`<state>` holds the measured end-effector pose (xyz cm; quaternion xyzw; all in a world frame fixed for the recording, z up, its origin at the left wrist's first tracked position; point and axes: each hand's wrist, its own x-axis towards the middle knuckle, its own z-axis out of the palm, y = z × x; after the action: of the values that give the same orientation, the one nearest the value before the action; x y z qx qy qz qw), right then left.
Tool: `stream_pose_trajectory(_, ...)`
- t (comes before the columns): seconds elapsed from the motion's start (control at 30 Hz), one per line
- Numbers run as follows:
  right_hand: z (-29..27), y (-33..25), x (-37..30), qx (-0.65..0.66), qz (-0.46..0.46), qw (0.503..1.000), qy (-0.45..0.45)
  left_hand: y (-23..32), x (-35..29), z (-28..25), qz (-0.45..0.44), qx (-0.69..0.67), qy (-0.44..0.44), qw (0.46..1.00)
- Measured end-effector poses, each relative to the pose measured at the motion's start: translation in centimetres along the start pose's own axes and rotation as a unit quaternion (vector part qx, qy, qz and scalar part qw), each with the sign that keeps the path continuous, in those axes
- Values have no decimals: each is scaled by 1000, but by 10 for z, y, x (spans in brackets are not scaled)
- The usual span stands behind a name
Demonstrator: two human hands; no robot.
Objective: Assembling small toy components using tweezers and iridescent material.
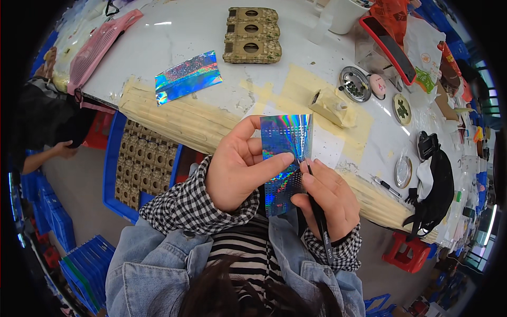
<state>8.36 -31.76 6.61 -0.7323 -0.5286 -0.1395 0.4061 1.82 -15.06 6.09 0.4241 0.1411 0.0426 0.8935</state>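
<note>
Shiny blue holographic rectangular sheet (277,141), frame centre; left hand (233,171) pinching its left side; right hand (334,199) holding a slim black tweezer-like tool (319,217); sheet presumably light, flexible, slippery, easily creased; best held by its edges.

The patterned sheet (282,140) looks like glossy, mirror-bright foil; the slim tool (318,214) looks matt. The surface (158,42) is smooth and shiny (though its taped edge (179,113) looks papery). The cuffs (198,214) are cloth.

Assembly workshop: tape-edged worktable (185,34), blue crate (110,169) full of matching camouflage-patterned housings (140,171), stacked blue bins (87,269) on floor.
</note>
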Motion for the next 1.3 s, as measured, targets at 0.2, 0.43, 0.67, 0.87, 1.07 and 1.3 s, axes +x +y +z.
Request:
stream_pose_trajectory(0.2, 0, 1, 2, -5, -4, 1000, -6, 0, 0, -1, 1, 13, -2, 1000)
stream_pose_trajectory(0.43, 2, 1, 1, -1, 1, 1000, -1, 2, -1, -1, -6, 19, 1, 1000)
stream_pose_trajectory(0.67, 1, 0, 0, -9, 10, 1000, -5, 0, 0, -1, 2, 28, -1, 1000)
stream_pose_trajectory(0.87, 2, 0, 2, -28, -15, 999, -11, -1, 2, -3, -8, 19, -5, 1000)
stream_pose_trajectory(1.07, 3, 0, 0, -47, -28, 998, -14, -2, 3, -2, -18, -1, -3, 1000)
stream_pose_trajectory(1.3, 3, 1, -1, -34, -16, 999, -16, -4, 2, -3, -8, 5, 0, 1000)
